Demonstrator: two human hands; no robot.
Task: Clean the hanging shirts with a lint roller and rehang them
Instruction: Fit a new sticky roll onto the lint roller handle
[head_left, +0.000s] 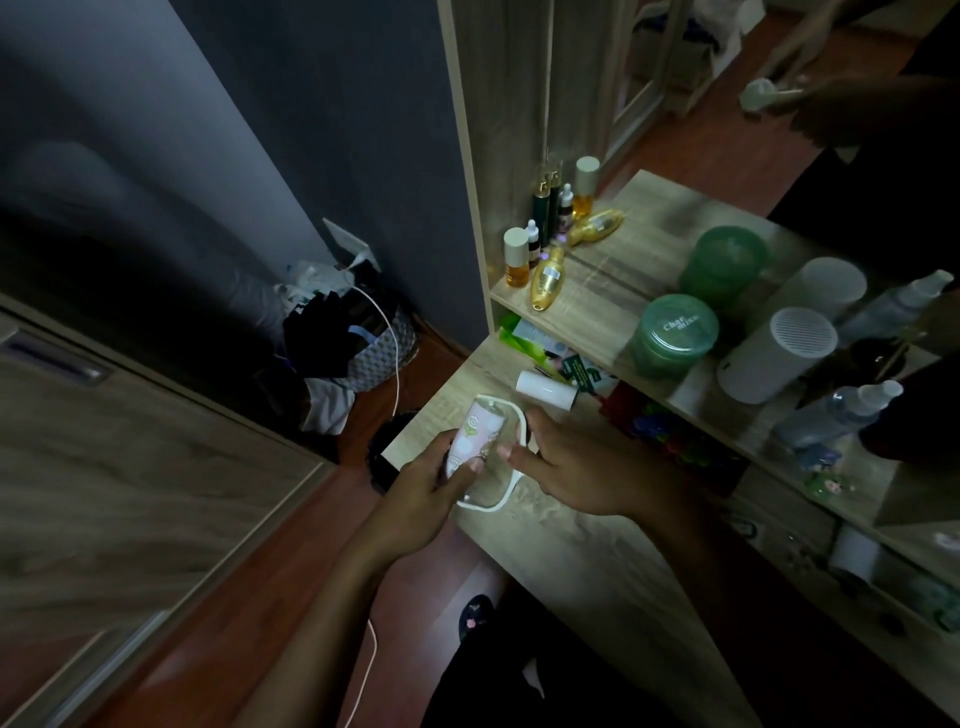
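Two hands ready the lint roller (480, 434): left hand (431, 486) clasps it; right hand (571, 467), beside that grip, touches its handle (501, 504), hold unclear. Next, we judge, we need a shirt.

Lint roller (475, 434) pink floral, frame white; jar (675, 335) green.

Single head-worn wide-angle view, rolled off level, facing forward and steeply down, close on the left hand (431, 483) and right hand (576, 467) at the lint roller (480, 431) over a wooden dressing table (571, 551), red-brown floor (291, 545) at left, mirror (597, 78) upper right.
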